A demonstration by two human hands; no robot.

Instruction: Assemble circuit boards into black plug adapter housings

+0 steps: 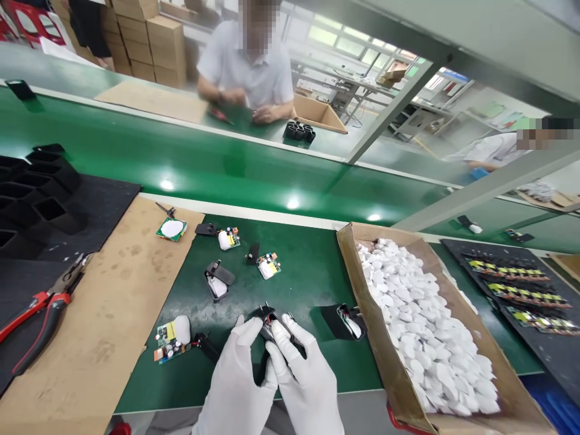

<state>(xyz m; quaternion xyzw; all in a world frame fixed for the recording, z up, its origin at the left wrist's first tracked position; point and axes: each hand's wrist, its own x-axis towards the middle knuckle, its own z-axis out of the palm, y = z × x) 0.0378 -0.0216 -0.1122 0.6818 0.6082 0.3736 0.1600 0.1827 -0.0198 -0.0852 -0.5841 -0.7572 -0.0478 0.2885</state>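
1. Small black part (272,323), metal prongs poking up, held low in the middle of the view, just above the green mat (308,272), pinched between both gloved hands.
2. Left hand (238,377) comes up from below, thumb and fingertips closed on the part's left side.
3. Right hand (306,377) mirrors it, fingers curled round the right side, wrists close together.
4. Near on the left, a circuit board (170,344) with a white pad lies on the mat. Near on the right, an open black shell (348,320).
5. Further right, the cardboard box (392,374) heaped with white pads (421,326). Far left, red-handled pliers (40,311).
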